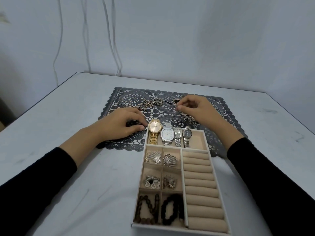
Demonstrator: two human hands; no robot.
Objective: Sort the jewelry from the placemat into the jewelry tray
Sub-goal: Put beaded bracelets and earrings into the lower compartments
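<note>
A dark lace placemat (221, 106) lies across the table, with a beige jewelry tray (207, 147) overlapping its near edge. The tray's far compartment has a gold watch (154, 129) and three silver watches (167, 135). My left hand (124, 123) rests on the placemat and grips a dark beaded bracelet (130, 123) beside the gold watch. My right hand (196, 108) pinches a silver chain bracelet (186, 116) that trails down onto the placemat. Several thin rings (125, 101) and a heap of chains (151, 103) lie at the mat's far left.
Small tray compartments contain silver shell brooches (162, 158), heart charms (151, 182), small earrings (169, 181) and two dark bead bracelets (171, 209). Beige ring rolls (201, 189) fill the tray's right side. The table (68, 116) meets a wall behind, where cables (109, 40) hang.
</note>
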